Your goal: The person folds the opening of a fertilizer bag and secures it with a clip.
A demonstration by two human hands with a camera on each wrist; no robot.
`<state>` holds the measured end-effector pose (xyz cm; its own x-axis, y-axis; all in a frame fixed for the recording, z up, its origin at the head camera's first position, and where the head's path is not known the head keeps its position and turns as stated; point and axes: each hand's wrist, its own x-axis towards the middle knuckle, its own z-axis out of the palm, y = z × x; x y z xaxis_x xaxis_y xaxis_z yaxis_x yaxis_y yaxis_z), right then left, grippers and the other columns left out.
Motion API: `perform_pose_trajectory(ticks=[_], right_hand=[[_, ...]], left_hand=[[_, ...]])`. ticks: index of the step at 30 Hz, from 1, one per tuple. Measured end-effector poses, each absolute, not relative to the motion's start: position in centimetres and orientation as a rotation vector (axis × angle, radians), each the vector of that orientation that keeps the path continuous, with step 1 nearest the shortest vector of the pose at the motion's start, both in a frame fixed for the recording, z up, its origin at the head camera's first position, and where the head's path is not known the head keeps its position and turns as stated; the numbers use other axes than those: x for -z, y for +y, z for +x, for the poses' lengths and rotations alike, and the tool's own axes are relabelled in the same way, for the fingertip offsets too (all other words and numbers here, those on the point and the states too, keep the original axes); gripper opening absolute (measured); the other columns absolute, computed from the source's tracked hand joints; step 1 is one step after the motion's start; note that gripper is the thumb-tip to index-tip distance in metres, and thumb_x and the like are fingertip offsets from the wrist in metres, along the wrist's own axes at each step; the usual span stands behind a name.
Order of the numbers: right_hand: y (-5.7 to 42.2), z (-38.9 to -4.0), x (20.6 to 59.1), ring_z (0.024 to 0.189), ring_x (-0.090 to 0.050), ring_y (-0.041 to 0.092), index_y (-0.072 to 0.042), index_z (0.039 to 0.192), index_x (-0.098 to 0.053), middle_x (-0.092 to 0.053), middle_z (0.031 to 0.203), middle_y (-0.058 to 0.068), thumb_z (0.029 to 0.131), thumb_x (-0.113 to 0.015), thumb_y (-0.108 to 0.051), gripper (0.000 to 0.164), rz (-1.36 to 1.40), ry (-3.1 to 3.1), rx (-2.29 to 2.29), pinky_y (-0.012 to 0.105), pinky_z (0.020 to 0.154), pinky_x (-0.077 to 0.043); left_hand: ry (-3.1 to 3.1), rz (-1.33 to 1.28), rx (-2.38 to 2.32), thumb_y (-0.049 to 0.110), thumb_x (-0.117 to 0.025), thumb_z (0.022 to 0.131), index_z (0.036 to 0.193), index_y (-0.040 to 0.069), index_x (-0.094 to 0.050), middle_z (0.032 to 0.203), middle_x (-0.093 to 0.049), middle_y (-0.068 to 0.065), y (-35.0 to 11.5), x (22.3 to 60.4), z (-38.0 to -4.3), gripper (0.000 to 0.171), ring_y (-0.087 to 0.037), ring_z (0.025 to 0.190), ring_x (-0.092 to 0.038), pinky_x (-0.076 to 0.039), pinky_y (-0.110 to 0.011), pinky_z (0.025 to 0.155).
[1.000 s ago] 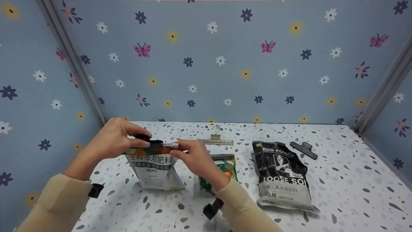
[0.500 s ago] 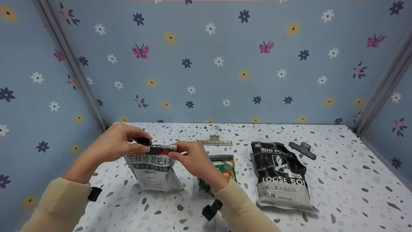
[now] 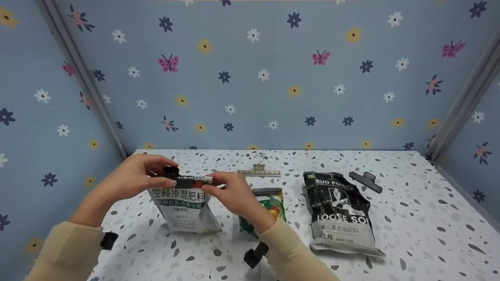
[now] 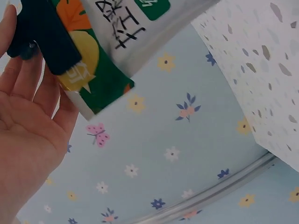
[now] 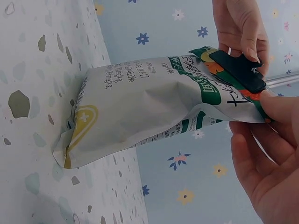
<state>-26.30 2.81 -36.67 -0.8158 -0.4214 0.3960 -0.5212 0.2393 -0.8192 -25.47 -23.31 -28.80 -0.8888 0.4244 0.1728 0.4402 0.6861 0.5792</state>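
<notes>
With the fingers [image 4: 29, 77] of our left hand [image 3: 134, 175] we pinch the black clip [image 3: 184, 183], thumb on the near side and the rest curled behind. Its bar lies across the front of the white bag [image 3: 181, 218], along the printed top strip; we cannot tell how firmly it bites. Our right hand [image 3: 236, 195] grasps the other top corner of the same bag, thumb in front, fingertips behind, just beside the clip's end.

The white bag stands roughly upright on the bench [image 3: 422, 234], below our hands and towards the left. Its top strip is green, orange and yellow, and a green band crosses its face beneath large dark lettering. We wear cream sleeves [image 3: 66, 249], with a black device [image 3: 256, 255] at each wrist.

Just right of the white bag rests a green packet [image 3: 273, 205], partly hidden by our right wrist. Beyond it, nearer the back of the bench, lies a gold clip [image 3: 258, 171] with a crest. Further right a black bag [image 3: 340, 214] lies with its lettering up, and a grey clip [image 3: 365, 182] sits just beside its upper right edge. Around the speckled bench rise blue walls [image 3: 250, 93] patterned with flowers and butterflies.
</notes>
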Motion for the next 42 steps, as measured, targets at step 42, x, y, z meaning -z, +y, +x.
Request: perform_pose_trajectory(ticks=[42], right_hand=[[2.6, -26.7, 37.8, 0.084, -0.062, 0.007, -0.012, 0.111, -0.073, -0.072, 0.099, -0.005, 0.102, -0.06, -0.025, 0.02, 0.764, -2.491, -1.649, 0.029, 0.069, -0.044]], left_hand=[[-2.427, -0.064, 1.836, 0.046, -0.056, 0.1, 0.134, 0.0, -0.059, 0.11, -0.067, 0.009, -25.7, 39.4, -27.1, 0.057, -0.005, 0.105, -0.059, -0.048, -0.022, 0.088]])
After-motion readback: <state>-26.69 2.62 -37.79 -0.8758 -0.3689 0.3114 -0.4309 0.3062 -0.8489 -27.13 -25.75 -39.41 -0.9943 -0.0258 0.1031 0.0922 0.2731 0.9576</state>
